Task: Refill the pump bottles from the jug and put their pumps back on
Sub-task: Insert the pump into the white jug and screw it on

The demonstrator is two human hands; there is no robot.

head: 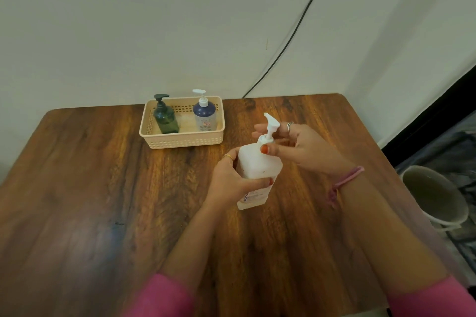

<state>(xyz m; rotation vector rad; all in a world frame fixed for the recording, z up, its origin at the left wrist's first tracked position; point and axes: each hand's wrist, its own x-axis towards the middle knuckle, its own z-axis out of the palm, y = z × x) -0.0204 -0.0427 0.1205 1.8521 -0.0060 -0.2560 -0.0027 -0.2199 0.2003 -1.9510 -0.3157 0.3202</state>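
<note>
Clear pump bottle [257, 175] mid-table, tilted, long axis leaning up and away. Left hand [231, 183] wrapped around body; right hand [298, 147] pinching pump [270, 128] collar from right, nearer the neck. Probably twisting. Jug not seen.

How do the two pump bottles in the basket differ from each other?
The green bottle is dark, see-through and squarish with a black pump; the blue bottle is opaque and rounder, with a white pump and a pale printed label. The green bottle stands at the left end of the basket, the blue bottle at the right end, apart from it. The blue bottle looks slightly taller. Both stand upright with pumps on, untouched by either hand.
</note>
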